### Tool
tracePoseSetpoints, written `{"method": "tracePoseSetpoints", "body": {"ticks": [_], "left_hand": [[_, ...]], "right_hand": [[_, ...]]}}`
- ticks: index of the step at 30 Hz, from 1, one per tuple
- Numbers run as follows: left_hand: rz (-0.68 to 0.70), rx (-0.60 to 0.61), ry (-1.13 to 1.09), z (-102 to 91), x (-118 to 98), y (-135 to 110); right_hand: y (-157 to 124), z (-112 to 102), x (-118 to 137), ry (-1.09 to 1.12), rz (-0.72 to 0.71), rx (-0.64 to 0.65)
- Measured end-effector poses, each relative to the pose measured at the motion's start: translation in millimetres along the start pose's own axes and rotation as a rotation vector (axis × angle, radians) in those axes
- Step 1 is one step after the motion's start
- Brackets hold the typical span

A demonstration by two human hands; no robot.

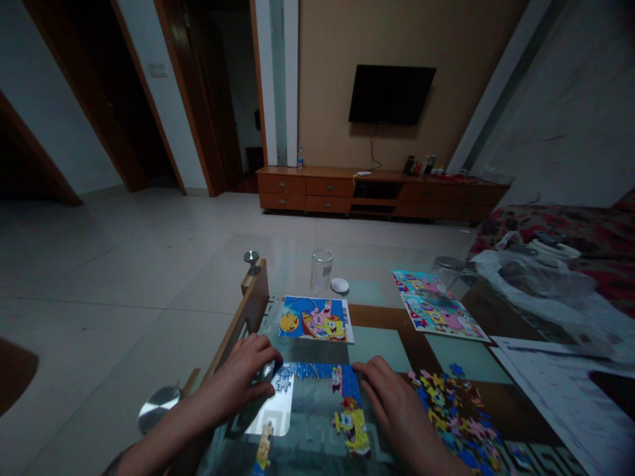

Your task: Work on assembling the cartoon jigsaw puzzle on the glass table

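Note:
A partly joined jigsaw puzzle [353, 383] lies on the glass tabletop, its blue top row and yellow cartoon right side forming a corner. My left hand [251, 367] is at the left end of the blue row, with thumb and fingers apart and fingertips touching the edge. At the top right corner, my right hand [391, 400] rests with its fingers stretched out and tips against the puzzle's side. A short joined strip of puzzle pieces [264, 449] lies separately at the lower left. Loose puzzle pieces [459, 416] are heaped right of my right hand.
Beyond the puzzle lies a cartoon picture card [315, 319], with two more cards [444, 316] to the right. A glass jar [321, 271] stands beside a white lid [340, 285]. Paper sheets [555, 403] and a plastic bag [560, 291] occupy the right side.

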State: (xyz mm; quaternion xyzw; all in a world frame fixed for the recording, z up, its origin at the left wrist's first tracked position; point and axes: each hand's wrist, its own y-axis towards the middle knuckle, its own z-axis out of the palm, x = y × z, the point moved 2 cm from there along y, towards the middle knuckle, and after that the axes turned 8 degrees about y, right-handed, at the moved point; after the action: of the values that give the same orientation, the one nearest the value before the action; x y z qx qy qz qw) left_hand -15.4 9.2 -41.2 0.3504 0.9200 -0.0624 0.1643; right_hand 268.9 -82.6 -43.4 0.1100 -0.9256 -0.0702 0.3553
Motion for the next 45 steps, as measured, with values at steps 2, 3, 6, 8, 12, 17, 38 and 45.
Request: {"method": "tracePoseSetpoints", "body": {"ticks": [2, 3, 6, 8, 12, 17, 38, 45], "left_hand": [[0.000, -0.005, 0.001, 0.4, 0, 0], [0.001, -0.006, 0.002, 0.6, 0, 1], [0.002, -0.008, 0.002, 1.4, 1, 1], [0.003, -0.009, 0.003, 2.0, 2, 2], [0.000, -0.005, 0.008, 3.8, 4, 1], [0.000, 0.002, 0.012, 4.1, 5, 2], [0.067, -0.070, 0.004, 19.3, 25, 0], [0.065, -0.124, -0.038, 22.6, 28, 0]], "right_hand": [[0, 0, 0, 0.001, 0.008, 0.004], [0, 0, 0, 0.001, 0.012, 0.008], [0, 1, -1, -0.002, 0.010, 0.014], [-1, 2, -2, -0.003, -0.001, 0.005], [-1, 2, -3, -0.007, -0.015, -0.009], [0, 2, -2, -0.002, -0.005, -0.009], [-4, -5, 12, -0.092, 0.097, 0.001], [-1, -22, 6, -0.037, 0.093, -0.065]]}}
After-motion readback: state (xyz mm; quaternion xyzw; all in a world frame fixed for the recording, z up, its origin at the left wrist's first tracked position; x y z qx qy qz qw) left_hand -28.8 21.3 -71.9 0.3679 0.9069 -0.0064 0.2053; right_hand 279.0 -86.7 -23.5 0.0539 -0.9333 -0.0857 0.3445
